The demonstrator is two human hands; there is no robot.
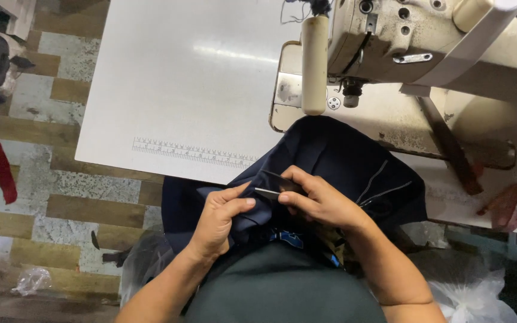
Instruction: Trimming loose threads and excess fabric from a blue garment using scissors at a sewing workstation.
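A dark navy cloth (pixel 330 161) lies over the near edge of the white table (pixel 181 78) and hangs down into the person's lap, bunched into folds. Pale stitch lines run across its right part. Both hands meet at a fold near the middle of the cloth's near side. The left hand (pixel 219 218) pinches the fold, its grip narrow, thumb pressed against the forefinger with cloth between. The right hand (pixel 318 200) curls over the same fold from the other side, fingers closed on the cloth and on a small dark flat piece (pixel 276 184) with a light edge; what that piece is cannot be told.

Just beyond the cloth stands a worn cream sewing machine (pixel 402 42), its foot close above the cloth's far edge. A printed ruler strip (pixel 192 152) runs along the table's near edge, left of the cloth. The table's left half is bare, giving wide room there. To the right, reddish-brown strips (pixel 510 203) lie on the table. Left of the table, a patchy tiled floor (pixel 49 179) shows, with a red scrap (pixel 1 170).
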